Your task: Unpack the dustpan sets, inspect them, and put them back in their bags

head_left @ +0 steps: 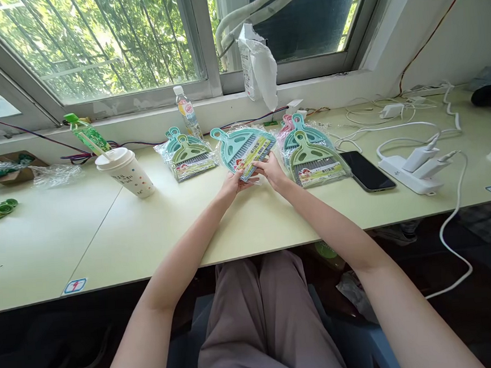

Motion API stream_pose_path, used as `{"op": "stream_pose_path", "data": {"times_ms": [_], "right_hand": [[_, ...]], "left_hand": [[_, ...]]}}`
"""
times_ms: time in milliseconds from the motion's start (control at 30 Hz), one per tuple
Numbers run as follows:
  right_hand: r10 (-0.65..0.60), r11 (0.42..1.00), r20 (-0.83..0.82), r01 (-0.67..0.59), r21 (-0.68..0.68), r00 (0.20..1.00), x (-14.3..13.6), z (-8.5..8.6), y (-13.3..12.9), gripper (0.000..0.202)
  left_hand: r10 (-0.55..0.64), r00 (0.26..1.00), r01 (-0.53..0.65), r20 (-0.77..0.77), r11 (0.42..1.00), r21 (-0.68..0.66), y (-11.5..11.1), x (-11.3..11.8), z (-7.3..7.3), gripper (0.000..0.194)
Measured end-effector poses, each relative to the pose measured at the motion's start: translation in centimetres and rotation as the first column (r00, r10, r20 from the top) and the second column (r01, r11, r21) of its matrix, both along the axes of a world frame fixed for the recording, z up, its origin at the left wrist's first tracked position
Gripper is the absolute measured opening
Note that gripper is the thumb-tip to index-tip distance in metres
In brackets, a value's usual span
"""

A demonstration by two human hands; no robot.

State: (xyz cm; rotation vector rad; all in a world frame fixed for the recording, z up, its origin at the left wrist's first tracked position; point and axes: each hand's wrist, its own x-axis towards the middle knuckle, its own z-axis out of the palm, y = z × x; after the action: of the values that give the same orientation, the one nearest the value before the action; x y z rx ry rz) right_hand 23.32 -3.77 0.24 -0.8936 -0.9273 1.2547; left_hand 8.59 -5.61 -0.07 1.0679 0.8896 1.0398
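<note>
Between my hands is a teal mini dustpan and brush set (242,144) in clear plastic wrap, tilted over the table, its yellow label facing up. My left hand (232,188) grips its lower left edge. The fingers of my right hand (271,170) close on its lower right edge. To the left lies a small pile of wrapped dustpan sets (190,154), a green one in front of a teal one. On the right, close to my right hand, is another pile of wrapped dustpan sets (315,158) in green, teal and pink.
A white paper cup (126,173) with a straw and a green-capped bottle (86,133) stand left. A clear bottle (188,113) is by the window. Right are a black phone (367,170), a white power strip (412,172) and trailing cables. The table's front edge runs before my lap.
</note>
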Motion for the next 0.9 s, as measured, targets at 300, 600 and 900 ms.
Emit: {"op": "stream_pose_path", "data": {"times_ms": [300,600,900], "right_hand": [[-0.061,0.995,-0.023,0.062,0.083,0.998,0.0,0.2,-0.1,0.05],[-0.036,0.996,-0.047,0.04,0.083,0.998,-0.6,0.2,-0.5,0.051],[0.093,0.992,-0.013,-0.092,0.086,0.996,-1.0,0.2,-0.9,0.052]], "left_hand": [[-0.141,0.979,0.152,-0.149,0.986,0.065,-1.0,-0.3,0.8,0.05],[0.145,0.987,-0.147,0.068,0.989,0.025,0.0,-0.4,1.3,0.048],[0.347,0.919,-0.349,0.188,0.937,-0.023,0.9,-2.0,2.2,0.041]]}}
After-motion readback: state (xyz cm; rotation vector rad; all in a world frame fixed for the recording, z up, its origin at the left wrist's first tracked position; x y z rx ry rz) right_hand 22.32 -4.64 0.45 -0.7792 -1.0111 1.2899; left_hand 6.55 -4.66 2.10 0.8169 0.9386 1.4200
